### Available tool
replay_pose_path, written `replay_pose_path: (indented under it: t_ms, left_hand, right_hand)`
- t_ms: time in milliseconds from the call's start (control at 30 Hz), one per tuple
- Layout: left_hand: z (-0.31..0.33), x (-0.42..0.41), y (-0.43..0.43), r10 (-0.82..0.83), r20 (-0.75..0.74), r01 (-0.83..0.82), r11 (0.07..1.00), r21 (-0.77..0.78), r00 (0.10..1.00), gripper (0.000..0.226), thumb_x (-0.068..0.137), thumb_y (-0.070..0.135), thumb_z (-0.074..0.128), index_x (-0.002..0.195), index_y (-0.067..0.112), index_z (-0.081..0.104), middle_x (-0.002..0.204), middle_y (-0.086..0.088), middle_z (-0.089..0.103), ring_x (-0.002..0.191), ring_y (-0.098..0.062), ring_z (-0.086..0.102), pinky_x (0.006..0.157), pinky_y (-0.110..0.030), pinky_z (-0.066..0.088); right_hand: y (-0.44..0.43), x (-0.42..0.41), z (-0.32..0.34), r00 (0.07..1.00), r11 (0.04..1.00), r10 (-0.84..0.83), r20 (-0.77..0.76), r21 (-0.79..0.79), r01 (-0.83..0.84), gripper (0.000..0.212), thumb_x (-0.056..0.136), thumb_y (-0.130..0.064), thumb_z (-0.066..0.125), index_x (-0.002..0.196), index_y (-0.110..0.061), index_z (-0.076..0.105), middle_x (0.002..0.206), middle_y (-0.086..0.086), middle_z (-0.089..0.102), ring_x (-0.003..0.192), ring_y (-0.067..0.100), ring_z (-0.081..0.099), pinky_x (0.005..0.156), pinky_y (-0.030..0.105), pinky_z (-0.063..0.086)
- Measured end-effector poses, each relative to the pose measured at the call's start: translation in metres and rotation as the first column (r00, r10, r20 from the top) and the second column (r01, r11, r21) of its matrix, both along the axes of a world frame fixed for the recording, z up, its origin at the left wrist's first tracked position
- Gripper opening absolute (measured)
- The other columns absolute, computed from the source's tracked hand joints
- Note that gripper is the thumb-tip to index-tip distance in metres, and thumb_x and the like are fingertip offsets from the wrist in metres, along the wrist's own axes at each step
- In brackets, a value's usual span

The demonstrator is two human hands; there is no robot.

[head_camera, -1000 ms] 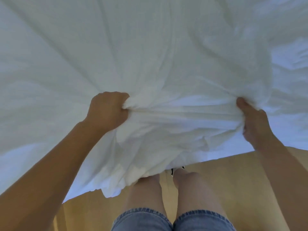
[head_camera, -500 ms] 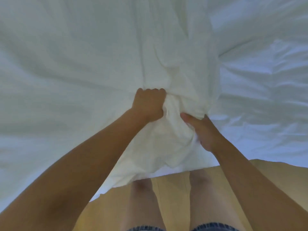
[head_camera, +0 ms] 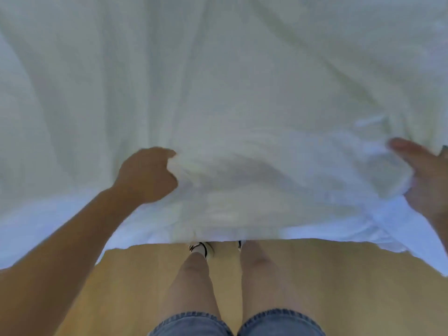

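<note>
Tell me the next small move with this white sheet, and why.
Probably draw both hands a little wider apart and toward the body, to pull the edge taut. The left hand and the right hand each grip the near edge of the white sheet, and the cloth between them sags in loose folds above the wooden floor.
</note>
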State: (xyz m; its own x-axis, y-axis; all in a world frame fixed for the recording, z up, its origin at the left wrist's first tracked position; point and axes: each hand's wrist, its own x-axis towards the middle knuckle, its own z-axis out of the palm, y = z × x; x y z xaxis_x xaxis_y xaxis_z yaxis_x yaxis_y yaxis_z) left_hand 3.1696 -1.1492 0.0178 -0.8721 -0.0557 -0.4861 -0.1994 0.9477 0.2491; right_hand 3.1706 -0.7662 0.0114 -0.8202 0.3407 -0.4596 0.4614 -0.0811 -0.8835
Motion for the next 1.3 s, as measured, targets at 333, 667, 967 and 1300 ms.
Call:
replay_pose_path:
  t_ms: [333, 667, 967, 1300]
  left_hand:
    - [-0.07, 0.027, 0.163, -0.331, -0.206, 0.343, 0.939, 0.027, 0.921, 0.101, 0.066, 0.053, 0.069, 0.146, 0.009, 0.027, 0.141, -0.016, 0.039, 0.126, -0.033, 0.041, 0.1, -0.046, 0.035]
    - [0.014, -0.071, 0.181, -0.281, -0.448, 0.362, 0.927, 0.104, 0.849, 0.023, 0.079, 0.01, 0.05, 0.097, 0.01, 0.064, 0.108, -0.018, 0.064, 0.103, -0.038, 0.057, 0.078, -0.033, 0.039]
    - [-0.005, 0.077, 0.193, -0.273, -0.037, 0.276, 0.954, 0.12, 0.961, 0.066, 0.065, 0.026, 0.026, 0.117, 0.014, 0.065, 0.117, -0.01, 0.066, 0.109, -0.031, 0.059, 0.086, -0.032, 0.043]
    - [-0.042, 0.019, 0.417, -0.33, 0.009, 0.33, 0.944, 0.007, 0.944, 0.087, 0.073, 0.039, 0.065, 0.142, 0.02, 0.016, 0.128, -0.008, 0.033, 0.116, -0.027, 0.037, 0.083, -0.039, 0.037]
  right_hand:
    - [-0.013, 0.025, -0.064, 0.977, 0.997, 0.038, 0.209, -0.073, -0.024, 0.009, 0.079, -0.017, 0.072, 0.087, -0.018, 0.068, 0.076, -0.008, 0.074, 0.078, 0.009, 0.069, 0.075, 0.025, 0.05]
    - [-0.04, 0.038, -0.064, 0.996, 0.961, -0.016, 0.088, -0.273, 0.039, 0.015, 0.083, -0.039, 0.063, 0.089, -0.026, 0.062, 0.077, -0.022, 0.071, 0.074, -0.006, 0.067, 0.056, 0.007, 0.047]
    - [0.132, 0.014, 0.006, 0.965, 0.848, -0.249, -0.087, -0.501, 0.174, 0.022, 0.088, -0.018, 0.054, 0.105, -0.017, 0.067, 0.106, 0.003, 0.069, 0.103, 0.02, 0.065, 0.082, 0.034, 0.054]
    - [0.198, 0.039, -0.054, 0.918, 0.834, 0.376, 0.126, -0.477, -0.276, 0.047, 0.073, -0.039, 0.062, 0.109, -0.008, 0.066, 0.103, 0.009, 0.072, 0.096, 0.021, 0.068, 0.077, 0.03, 0.055]
